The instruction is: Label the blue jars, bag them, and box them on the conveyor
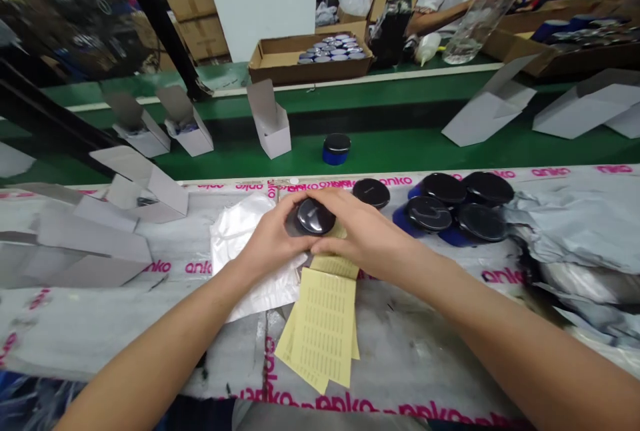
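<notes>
My left hand (pixel 275 234) and my right hand (pixel 347 217) are wrapped round a jar with a shiny black lid (pixel 316 216), one from each side. Fingers and thumbs of both hands hide most of the jar's body. Beneath and in front of them lie yellow label sheets (pixel 327 324) with small printed rows. White plastic bags (pixel 245 244) lie under my left hand. Just behind my right hand is another black-lidded jar (pixel 371 193). Further right, several blue jars with black lids (pixel 450 207) stand in a cluster.
Open white boxes (pixel 150 184) stand at the left, others on the green conveyor (pixel 400 141). One blue jar (pixel 336 149) stands on the conveyor. Grey plastic wrapping (pixel 575 231) lies at right. Behind are a carton of round lids (pixel 310 71) and a co-worker's arm (pixel 440 17).
</notes>
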Demonstrator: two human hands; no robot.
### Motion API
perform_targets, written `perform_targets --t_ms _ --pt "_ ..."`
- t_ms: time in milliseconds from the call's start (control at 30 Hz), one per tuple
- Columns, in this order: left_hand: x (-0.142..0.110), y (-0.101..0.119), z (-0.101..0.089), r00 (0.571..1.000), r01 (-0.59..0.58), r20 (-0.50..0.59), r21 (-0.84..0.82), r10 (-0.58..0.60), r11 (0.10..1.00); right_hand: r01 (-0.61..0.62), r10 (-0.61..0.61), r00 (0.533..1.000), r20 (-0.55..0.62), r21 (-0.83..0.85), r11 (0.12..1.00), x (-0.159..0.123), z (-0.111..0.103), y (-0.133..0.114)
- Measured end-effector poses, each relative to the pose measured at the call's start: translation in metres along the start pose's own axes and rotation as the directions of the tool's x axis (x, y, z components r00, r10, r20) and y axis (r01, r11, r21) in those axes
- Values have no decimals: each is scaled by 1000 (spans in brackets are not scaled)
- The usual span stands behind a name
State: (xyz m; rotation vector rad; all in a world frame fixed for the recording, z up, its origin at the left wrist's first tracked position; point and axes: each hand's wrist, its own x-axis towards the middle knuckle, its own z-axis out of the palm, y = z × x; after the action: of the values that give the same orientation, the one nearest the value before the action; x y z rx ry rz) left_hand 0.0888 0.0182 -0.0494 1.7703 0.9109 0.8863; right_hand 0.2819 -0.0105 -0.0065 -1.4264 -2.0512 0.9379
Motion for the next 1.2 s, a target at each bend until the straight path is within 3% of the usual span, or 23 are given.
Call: perform_targets --t_ms 67,133,200,267,333,400,567,900,1100,1200 --pt "1 11 -17 990 33 131 149 -53 988 -3 7 1000 30 -133 991 4 3 1" --pt "2 21 -41 983 67 143 286 -111 956 -4 14 999 35 -252 968 8 5 1" --pt "5 24 -65 989 145 -29 411 -146 900 -23 33 999 24 -349 937 10 4 -2" --pt "10 19 -83 955 280 -225 471 -193 837 -62 78 997 21 -415 908 10 3 -5" --pt "14 10 -93 915 393 -282 451 -289 801 -83 117 992 50 -444 892 11 2 -10" --pt "17 3 -96 900 431 -247 395 -359 811 -52 88 994 61 -443 895 12 0 -16" --pt "13 3 -98 919 376 -226 255 -323 891 114 -125 992 2 -419 901 32 -1 -37" --pt "7 -10 -105 922 366 -181 119 -342 923 252 -136 960 246 -539 804 113 40 -58" --pt "2 -7 -116 947 321 -16 53 -321 946 204 -77 966 247 -548 811 116 40 -59" --pt "1 -7 -117 956 294 -12 106 -294 950 186 -90 975 204 -523 832 108 41 -54"
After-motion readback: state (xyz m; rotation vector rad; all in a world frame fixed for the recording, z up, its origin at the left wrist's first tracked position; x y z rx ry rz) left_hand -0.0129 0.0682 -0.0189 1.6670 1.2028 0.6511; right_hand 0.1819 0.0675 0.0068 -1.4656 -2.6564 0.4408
